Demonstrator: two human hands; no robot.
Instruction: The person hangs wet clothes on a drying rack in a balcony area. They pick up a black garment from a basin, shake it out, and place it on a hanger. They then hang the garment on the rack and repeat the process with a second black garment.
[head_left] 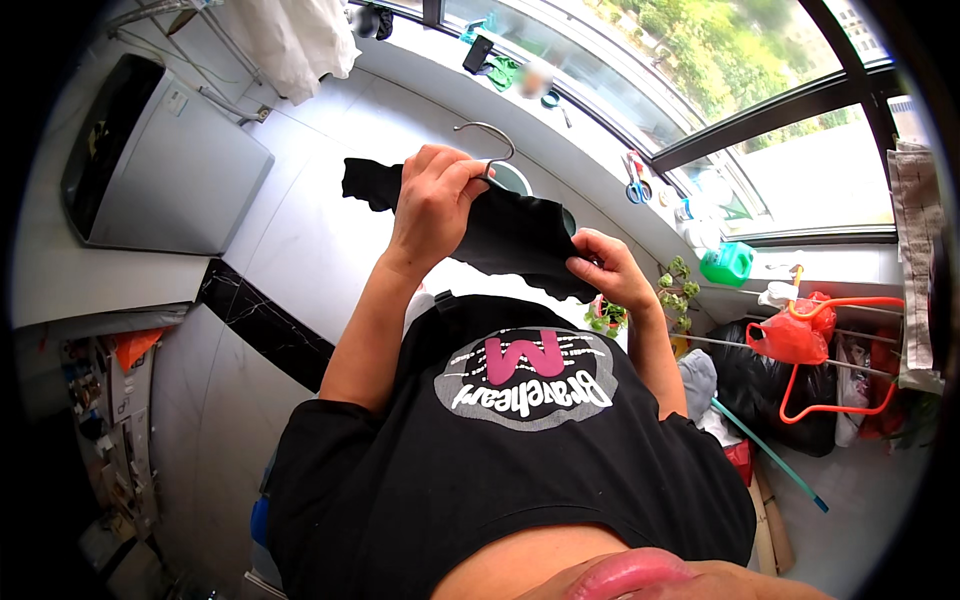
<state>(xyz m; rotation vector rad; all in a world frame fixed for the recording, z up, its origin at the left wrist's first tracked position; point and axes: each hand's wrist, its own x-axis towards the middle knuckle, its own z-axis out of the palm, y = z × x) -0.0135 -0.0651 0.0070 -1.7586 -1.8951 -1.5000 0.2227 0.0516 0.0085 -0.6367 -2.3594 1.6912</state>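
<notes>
Left hand (432, 195) clenched around metal hanger (487, 150) neck and black garment (510, 235); right hand (605, 268) pinches garment's lower edge, cloth stretched between them. Keep hanger gripped firm, pull fabric evenly.

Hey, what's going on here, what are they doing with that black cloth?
A person in a black printed T-shirt holds a small black garment up in front of them with both bare hands. The left hand has its grip closed on the garment's top, right at the neck of a metal hanger whose hook sticks up above the fingers. The right hand pinches the garment's lower right edge. Behind is a window sill with scissors and a green bottle; a grey washing machine stands to the left.
</notes>
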